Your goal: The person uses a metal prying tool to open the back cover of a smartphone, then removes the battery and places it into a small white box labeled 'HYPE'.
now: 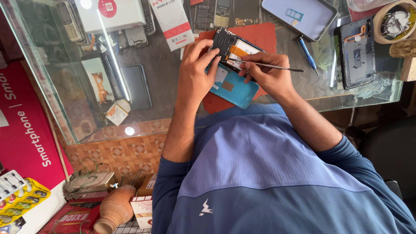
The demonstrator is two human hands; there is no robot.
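Glass countertop (173, 93) fills the head view, with a red mat (260, 37) lying on it. Over that mat's near edge, the left hand (195, 76) curls its fingers around the side of an opened phone (232, 50), gripping it. Just right of the phone, the right hand (266, 71) pinches a thin metal tool (279, 67), tip on the phone's insides. A teal back cover (234, 89) lies under the phone. A blue screwdriver (307, 53) rests right of the mat.
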